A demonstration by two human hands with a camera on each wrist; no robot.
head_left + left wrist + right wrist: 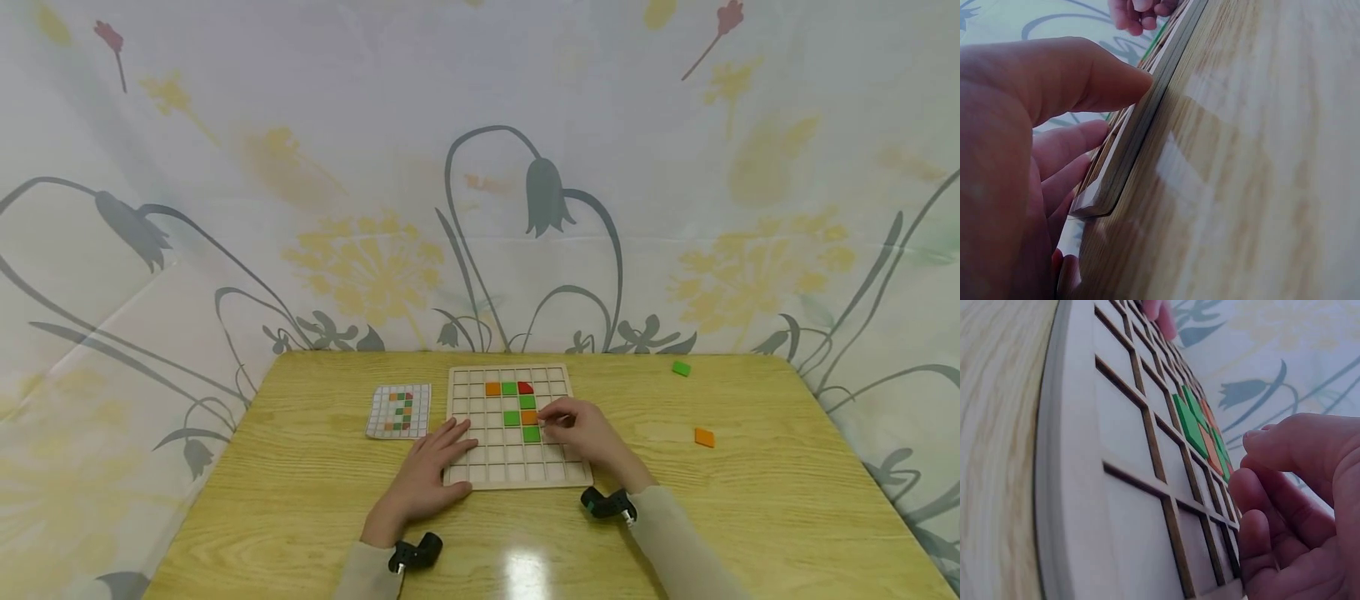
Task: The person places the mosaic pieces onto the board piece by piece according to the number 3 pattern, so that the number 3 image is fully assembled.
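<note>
A wooden grid board (496, 472) lies on the table, with orange, green and red tiles set in some squares. My left hand (429, 473) rests on its near left side, fingers spread; in the left wrist view the thumb touches the board's edge (1139, 128). At the right of an orange tile (528, 417) is my right hand (588, 433), its thumb and forefinger drawn together. In the right wrist view the other fingers curl, and whether something small sits between the fingertips is hidden. A green tile (532, 434) lies just below the orange one.
A paper card (379, 414) with a printed coloured grid lies left of the board. On the table's right side are a loose green tile (681, 368) and a loose orange tile (704, 437). A patterned cloth (495, 275) hangs behind the table.
</note>
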